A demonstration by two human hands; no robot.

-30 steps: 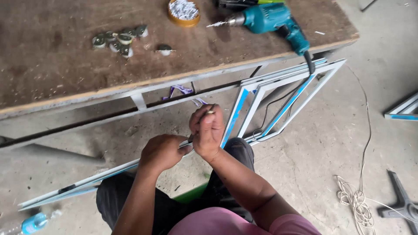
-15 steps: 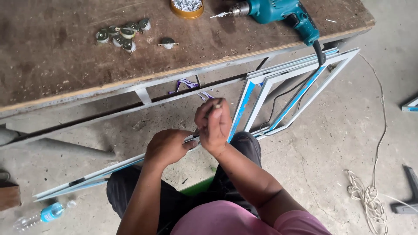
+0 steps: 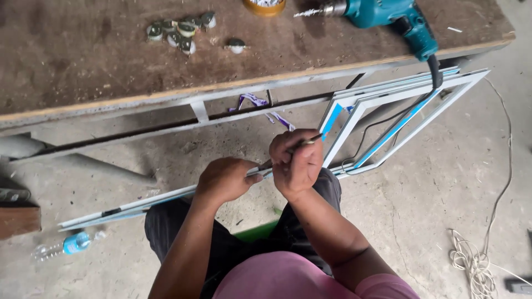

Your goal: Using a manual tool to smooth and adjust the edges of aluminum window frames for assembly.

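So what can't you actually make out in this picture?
- Head view: the tip of the thin tool in the right hand is hidden by that fist.
- The spot where the left hand grips the white metal strip is covered by its fingers.
- The yellow tin is cut off by the top edge.

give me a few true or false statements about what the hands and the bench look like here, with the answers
1. The left hand grips a long pale metal strip lying across the person's lap. True.
2. The right hand is empty. False: it is closed around a thin pencil-like tool.
3. A teal power drill lies on the workbench. True.
4. The small round rollers lie on the floor. False: they sit in a cluster on the workbench.
5. A plastic bottle lies on the concrete floor. True.
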